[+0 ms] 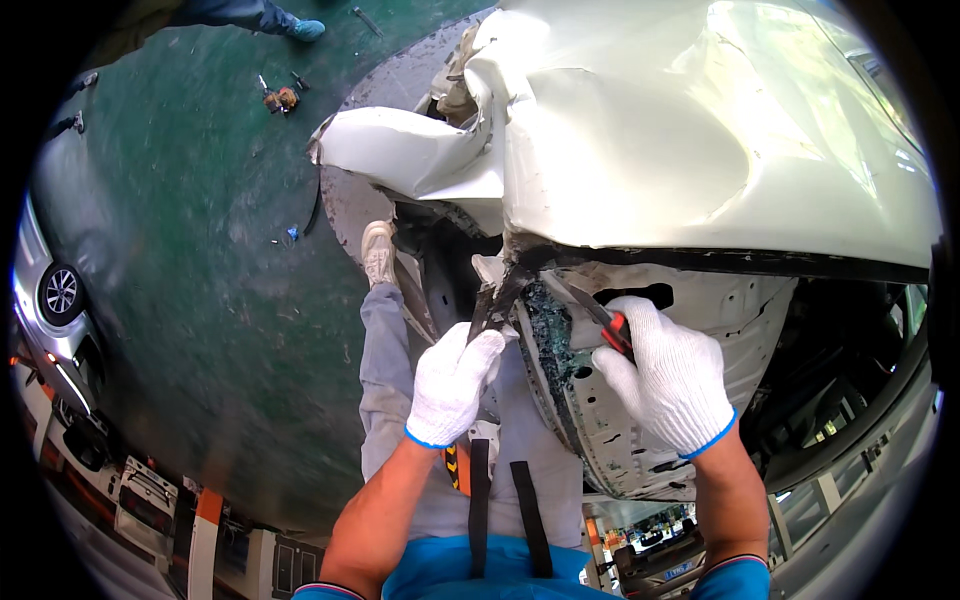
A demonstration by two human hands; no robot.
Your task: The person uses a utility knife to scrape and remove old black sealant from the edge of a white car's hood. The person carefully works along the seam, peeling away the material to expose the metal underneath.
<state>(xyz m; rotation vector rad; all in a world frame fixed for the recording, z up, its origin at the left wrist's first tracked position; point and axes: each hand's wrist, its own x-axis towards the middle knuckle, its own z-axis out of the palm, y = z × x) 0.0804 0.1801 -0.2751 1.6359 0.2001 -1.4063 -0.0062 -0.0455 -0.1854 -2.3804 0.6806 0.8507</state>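
Note:
My left hand (455,388), in a white knit glove with a blue cuff, is closed on a dark strip (482,312) at the torn corner of the white car. My right hand (672,365), gloved the same way, grips a red-handled tool (618,332). Its long narrow grey end points up and left toward the panel's dark edge; whether it is a blade or jaws I cannot tell. Below that edge lies the bare inner panel (650,370). Broken greenish glass (552,335) clings along its left border, between my hands.
The crumpled white body panel (640,130) fills the upper right, with a bent flap (400,150) jutting left. A small tool (280,98) and a blue scrap (292,232) lie on the green floor (220,330). A silver car (60,290) stands left; another person's leg (250,15) shows at the top.

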